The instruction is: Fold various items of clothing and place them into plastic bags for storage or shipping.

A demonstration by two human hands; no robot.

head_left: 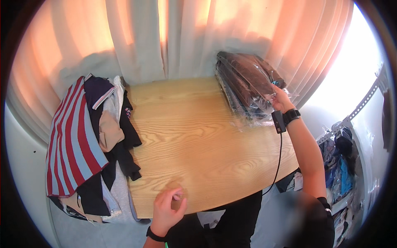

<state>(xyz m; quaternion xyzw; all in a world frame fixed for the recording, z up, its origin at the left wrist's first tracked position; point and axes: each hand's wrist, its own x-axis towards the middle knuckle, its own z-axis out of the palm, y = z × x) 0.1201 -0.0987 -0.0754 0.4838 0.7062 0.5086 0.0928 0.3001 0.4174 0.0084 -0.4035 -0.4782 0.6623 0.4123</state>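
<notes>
At the far right of the table, my right hand (282, 101) is on the near right edge of a pile of folded dark garments in clear plastic bags (248, 76). Its fingers and thumb close on the bagged brown garment at the top; the glossy plastic partly hides the fingertips. My left hand (167, 208) hovers over the table's front edge, loosely curled, thumb apart from the fingers and nothing held. Both wrists wear black bands, and a small black device with a cable (279, 121) sits at the right wrist.
Loose clothes heap over the table's left end, topped by a red-and-light-blue striped knit (74, 144) and a beige piece (111, 134). The wooden table (186, 136) stands against pale curtains (144, 41). Bagged items (341, 169) fill a metal-framed rack at the right.
</notes>
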